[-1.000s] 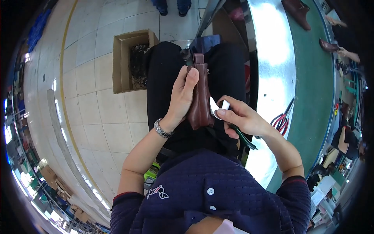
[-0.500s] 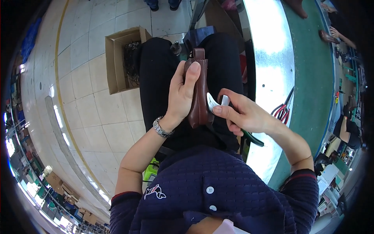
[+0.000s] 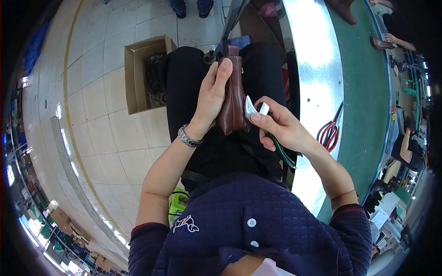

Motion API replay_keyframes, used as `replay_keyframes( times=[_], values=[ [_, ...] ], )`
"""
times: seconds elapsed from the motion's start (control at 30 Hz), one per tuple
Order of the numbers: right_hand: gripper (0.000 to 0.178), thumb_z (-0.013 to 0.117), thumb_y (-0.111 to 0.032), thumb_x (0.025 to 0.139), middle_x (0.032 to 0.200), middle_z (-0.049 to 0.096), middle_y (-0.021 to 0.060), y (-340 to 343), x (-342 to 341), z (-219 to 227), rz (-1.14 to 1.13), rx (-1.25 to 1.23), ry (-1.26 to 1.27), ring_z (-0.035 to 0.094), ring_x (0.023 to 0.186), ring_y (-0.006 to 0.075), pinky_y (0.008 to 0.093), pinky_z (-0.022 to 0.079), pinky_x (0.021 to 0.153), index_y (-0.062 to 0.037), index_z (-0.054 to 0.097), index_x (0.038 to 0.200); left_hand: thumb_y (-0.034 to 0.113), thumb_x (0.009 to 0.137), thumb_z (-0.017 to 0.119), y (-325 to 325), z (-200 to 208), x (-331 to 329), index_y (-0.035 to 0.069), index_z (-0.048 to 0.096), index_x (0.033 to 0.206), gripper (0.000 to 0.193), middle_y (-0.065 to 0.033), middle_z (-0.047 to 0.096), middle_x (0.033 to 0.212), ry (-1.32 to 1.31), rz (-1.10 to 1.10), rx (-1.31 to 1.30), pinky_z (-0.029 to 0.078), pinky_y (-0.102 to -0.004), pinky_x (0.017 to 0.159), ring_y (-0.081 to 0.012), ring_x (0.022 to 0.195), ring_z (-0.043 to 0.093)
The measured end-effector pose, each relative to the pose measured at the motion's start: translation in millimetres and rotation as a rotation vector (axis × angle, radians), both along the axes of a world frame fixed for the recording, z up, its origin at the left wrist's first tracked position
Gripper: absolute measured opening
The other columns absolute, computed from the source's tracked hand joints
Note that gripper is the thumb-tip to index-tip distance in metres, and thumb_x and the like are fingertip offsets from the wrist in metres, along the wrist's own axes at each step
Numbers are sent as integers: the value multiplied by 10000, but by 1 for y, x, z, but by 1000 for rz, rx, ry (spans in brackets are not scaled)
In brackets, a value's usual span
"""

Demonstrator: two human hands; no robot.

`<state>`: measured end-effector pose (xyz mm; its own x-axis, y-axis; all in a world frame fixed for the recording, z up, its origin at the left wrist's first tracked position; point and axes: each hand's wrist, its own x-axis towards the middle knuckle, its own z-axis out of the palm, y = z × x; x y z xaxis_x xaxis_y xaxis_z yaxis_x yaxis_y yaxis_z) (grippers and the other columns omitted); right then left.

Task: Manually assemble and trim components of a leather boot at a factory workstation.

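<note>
Left hand (image 3: 212,94) wrapped around it, I hold a glossy brown leather boot upper (image 3: 234,99) above the black-trousered lap, thumb lying along its upward-facing side, fingers mostly out of sight behind, pull loop pointing away from the torso. With the right hand (image 3: 282,125) I grip a dark-green-handled hand tool with a curved silver head (image 3: 249,109), thumb and forefinger closed about it near the metal; how far its jaws are parted I cannot tell. Compared with half a second ago, my two hands have travelled together a little farther toward the knees, carrying boot upper and tool with them. The silver head keeps its place just beside the leather's right edge, and whether it touches I cannot make out from here. I judge that the work has been repositioned rather than advanced: both holds are the same, the upper leans at nearly the same slant, and its visible face looks no different. To my right, a red-handled tool (image 3: 329,134) lies on the bright metal border of the long green-topped desk (image 3: 363,106), apart from the right forearm. Left of the knees, an open brown cardboard box (image 3: 133,78) holding a dark tangle stands on the tiled floor.
</note>
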<state>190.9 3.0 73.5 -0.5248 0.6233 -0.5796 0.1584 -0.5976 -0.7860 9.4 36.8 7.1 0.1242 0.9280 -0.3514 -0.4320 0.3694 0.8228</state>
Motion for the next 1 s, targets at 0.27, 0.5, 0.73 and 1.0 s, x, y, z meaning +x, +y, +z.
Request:
replay_keyframes(
  times=[0.27,0.5,0.73,1.0],
  values=[
    [364,610,-344,941,668,664,152,-36,-13,7,130,550,-526,642,533,346,378,472,480,-32,463,1057,417,1000,517,-1,5,2,58,577,1027,365,15,581,909,-17,13,-9,435,-194,726,-24,788,509],
    [332,625,-312,944,590,596,64,-48,-14,-9,-80,276,-252,588,462,163,274,425,453,-41,487,1076,402,1010,501,-7,-4,-7,55,571,1033,355,10,583,906,1,8,34,434,-197,734,-30,793,511],
    [378,546,-417,980,541,485,-24,-10,4,9,118,-61,-37,494,419,68,210,380,415,-51,501,1067,418,1008,492,-24,0,-1,60,552,983,364,20,546,828,57,-32,126,423,-196,635,-35,672,469],
    [465,529,-452,975,530,539,57,19,4,37,532,285,-424,543,410,147,258,423,420,-6,490,1102,434,998,506,-29,-1,1,68,526,927,374,29,508,775,146,12,146,404,-201,621,-35,666,455]
  ],
)
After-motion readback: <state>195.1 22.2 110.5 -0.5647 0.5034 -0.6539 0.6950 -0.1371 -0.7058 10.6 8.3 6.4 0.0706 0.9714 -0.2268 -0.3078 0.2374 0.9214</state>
